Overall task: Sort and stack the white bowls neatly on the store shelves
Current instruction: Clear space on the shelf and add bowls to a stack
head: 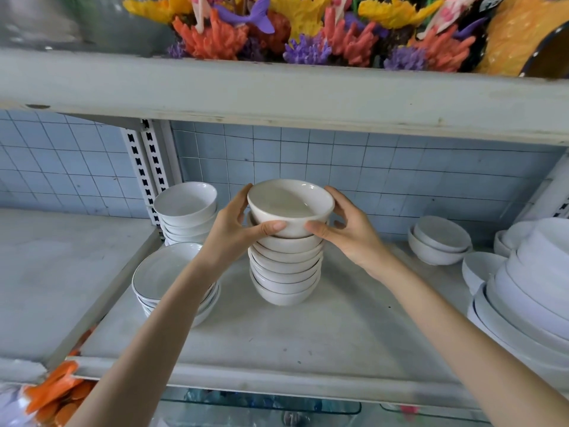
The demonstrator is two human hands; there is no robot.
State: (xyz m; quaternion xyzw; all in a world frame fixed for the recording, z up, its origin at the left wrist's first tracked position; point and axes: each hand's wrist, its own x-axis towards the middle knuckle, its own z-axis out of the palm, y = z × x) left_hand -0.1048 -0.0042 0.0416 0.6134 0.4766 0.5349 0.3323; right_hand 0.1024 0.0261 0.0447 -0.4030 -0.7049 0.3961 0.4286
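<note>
Both hands, left (238, 224) and right (345, 229), gripped the top bowl (289, 208) sitting tilted atop the tall stack (284, 266) mid-shelf (308, 334); seated crooked, it could have slid or toppled the leaning column.

The top bowl (291, 208) is plain cream, warmer than the white stack (284, 272) at its 6 o'clock, whose rims carry thin dark lines, as do the white bowls (160, 272) at 8 o'clock. The wall (385, 167) is a grid of pale blue tiles with darker grout, the upright (147, 167) at 10 o'clock white with black slots, the shelf (308, 334) mottled grey-white. At 12 o'clock the corals (212, 41) are orange, purple and yellow; at 7 o'clock lie orange pieces (58, 396).
</note>
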